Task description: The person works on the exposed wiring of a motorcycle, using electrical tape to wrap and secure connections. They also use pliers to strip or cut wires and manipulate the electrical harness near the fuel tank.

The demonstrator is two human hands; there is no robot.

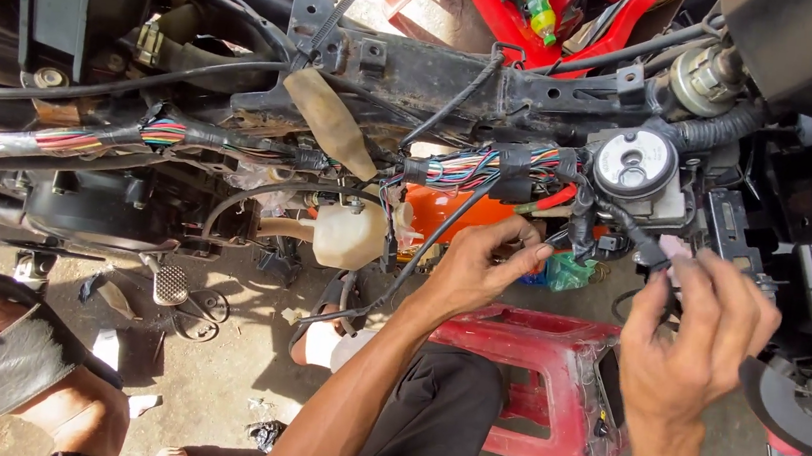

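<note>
Mid wiring job on the stripped motorbike frame: left hand pinching the coloured wire bundle just under it, right hand pinched on a black connector lead below the round ignition unit. Probably needs that plug lined up and seated next, gently.

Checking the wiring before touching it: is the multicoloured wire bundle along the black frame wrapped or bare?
Partly bare. The multicoloured wire bundle shows loose coloured strands between black taped sections, just above the left hand.
</note>
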